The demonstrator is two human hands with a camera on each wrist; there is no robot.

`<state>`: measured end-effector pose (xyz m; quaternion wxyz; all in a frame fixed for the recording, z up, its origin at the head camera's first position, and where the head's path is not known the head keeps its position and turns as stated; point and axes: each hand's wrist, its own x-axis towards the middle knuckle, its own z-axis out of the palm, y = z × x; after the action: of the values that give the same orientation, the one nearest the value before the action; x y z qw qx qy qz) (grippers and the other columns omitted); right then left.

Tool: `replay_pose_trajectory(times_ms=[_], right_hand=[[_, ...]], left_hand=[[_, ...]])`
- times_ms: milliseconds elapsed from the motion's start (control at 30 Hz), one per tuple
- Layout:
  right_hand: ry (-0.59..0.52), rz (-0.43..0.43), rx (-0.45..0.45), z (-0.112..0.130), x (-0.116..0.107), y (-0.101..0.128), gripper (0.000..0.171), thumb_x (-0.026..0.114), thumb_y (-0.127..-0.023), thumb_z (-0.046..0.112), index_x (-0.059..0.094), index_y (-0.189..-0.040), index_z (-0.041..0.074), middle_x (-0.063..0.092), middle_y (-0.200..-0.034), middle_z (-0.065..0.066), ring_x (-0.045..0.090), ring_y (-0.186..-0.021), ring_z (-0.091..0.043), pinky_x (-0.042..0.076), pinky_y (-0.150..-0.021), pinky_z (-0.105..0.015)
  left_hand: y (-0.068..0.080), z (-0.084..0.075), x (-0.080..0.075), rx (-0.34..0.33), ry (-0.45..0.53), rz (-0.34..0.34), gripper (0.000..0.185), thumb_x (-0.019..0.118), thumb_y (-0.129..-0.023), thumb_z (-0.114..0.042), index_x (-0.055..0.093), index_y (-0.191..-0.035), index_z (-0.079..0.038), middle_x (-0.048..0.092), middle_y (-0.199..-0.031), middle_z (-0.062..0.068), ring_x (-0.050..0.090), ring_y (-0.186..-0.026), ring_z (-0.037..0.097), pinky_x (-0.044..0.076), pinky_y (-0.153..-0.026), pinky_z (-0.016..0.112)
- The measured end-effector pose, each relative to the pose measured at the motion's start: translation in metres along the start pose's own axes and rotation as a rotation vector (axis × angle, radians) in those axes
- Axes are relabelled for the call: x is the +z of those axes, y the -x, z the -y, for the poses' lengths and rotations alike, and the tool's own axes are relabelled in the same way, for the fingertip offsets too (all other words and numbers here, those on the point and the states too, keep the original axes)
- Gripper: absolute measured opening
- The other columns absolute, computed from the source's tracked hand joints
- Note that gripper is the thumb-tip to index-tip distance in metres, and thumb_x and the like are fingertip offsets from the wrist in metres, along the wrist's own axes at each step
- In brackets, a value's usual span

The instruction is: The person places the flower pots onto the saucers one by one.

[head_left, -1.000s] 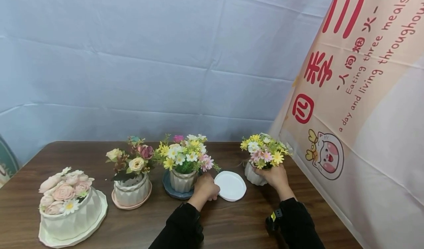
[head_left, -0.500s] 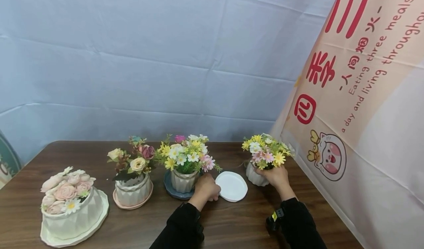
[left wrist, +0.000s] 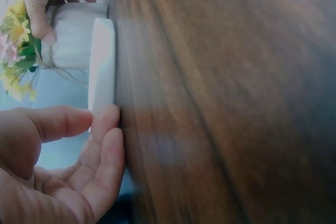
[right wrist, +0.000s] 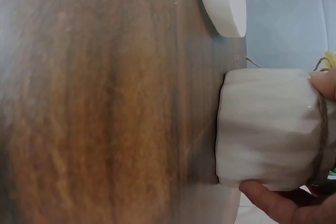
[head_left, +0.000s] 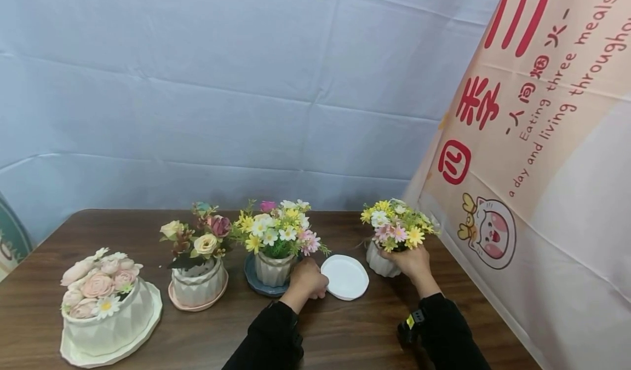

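Note:
A small white saucer [head_left: 346, 277] lies on the table between my hands. My left hand [head_left: 308, 278] pinches its left edge between thumb and fingers, as the left wrist view shows up close on the saucer [left wrist: 103, 61]. To the right, my right hand [head_left: 412, 261] grips the upper part of a white ribbed flowerpot [head_left: 379, 260] with yellow, white and pink flowers [head_left: 396, 225]. In the right wrist view the flowerpot [right wrist: 268, 129] has twine tied near its rim, and its base stands at the tabletop, apart from the saucer.
Left of my left hand, a potted daisy bunch [head_left: 276, 236] stands on a blue saucer [head_left: 256, 285]. Further left are a pot of roses [head_left: 197, 282] on a pink saucer and a wide oval pot [head_left: 103, 329] on a cream plate. A printed cloth [head_left: 488, 195] hangs along the right edge.
The view has shifted very slightly. Both hands, the saucer and the flowerpot keep their places.

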<state>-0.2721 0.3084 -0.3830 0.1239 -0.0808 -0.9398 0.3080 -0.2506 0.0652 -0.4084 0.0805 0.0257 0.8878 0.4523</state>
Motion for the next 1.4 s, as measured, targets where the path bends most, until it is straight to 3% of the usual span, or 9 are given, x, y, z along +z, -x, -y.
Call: replay_pose_trajectory(times_ms=[333, 567, 833, 1400], right_hand=[[-0.04, -0.018, 0.016, 0.001, -0.005, 0.002, 0.098, 0.078, -0.071, 0.036, 0.025, -0.141, -0.007, 0.035, -0.136, -0.031, 0.036, -0.121, -0.045, 0.032, -0.097, -0.055], [-0.007, -0.042, -0.053, 0.009, -0.015, -0.002, 0.1, 0.078, -0.071, 0.035, 0.021, -0.142, -0.006, 0.03, -0.139, -0.03, 0.032, -0.125, -0.044, 0.03, -0.098, -0.056], [-0.014, -0.017, -0.033, 0.01, -0.016, -0.002, 0.103, 0.078, -0.071, 0.038, 0.019, -0.144, -0.004, 0.029, -0.14, -0.029, 0.032, -0.125, -0.042, 0.03, -0.099, -0.055], [-0.011, 0.015, -0.045, 0.021, -0.011, 0.009, 0.099, 0.079, -0.069, 0.038, 0.027, -0.139, -0.007, 0.036, -0.135, -0.029, 0.037, -0.121, -0.044, 0.032, -0.097, -0.056]], left_hand=[[-0.001, 0.002, -0.001, -0.015, 0.039, 0.012, 0.006, 0.06, -0.075, 0.002, 0.056, -0.072, -0.001, 0.058, -0.047, 0.003, 0.06, -0.047, 0.016, 0.049, -0.043, 0.026], [-0.002, 0.003, -0.001, -0.004, 0.049, 0.012, 0.007, 0.06, -0.075, 0.002, 0.055, -0.071, -0.001, 0.06, -0.049, 0.004, 0.062, -0.049, 0.017, 0.05, -0.044, 0.026], [-0.002, 0.002, 0.0, -0.004, 0.044, 0.012, 0.008, 0.061, -0.075, 0.001, 0.056, -0.068, -0.001, 0.059, -0.049, 0.004, 0.061, -0.048, 0.016, 0.05, -0.044, 0.026], [0.0, 0.002, -0.001, 0.015, 0.036, 0.011, 0.014, 0.061, -0.075, 0.002, 0.058, -0.062, -0.003, 0.059, -0.049, 0.005, 0.06, -0.047, 0.015, 0.049, -0.044, 0.025]])
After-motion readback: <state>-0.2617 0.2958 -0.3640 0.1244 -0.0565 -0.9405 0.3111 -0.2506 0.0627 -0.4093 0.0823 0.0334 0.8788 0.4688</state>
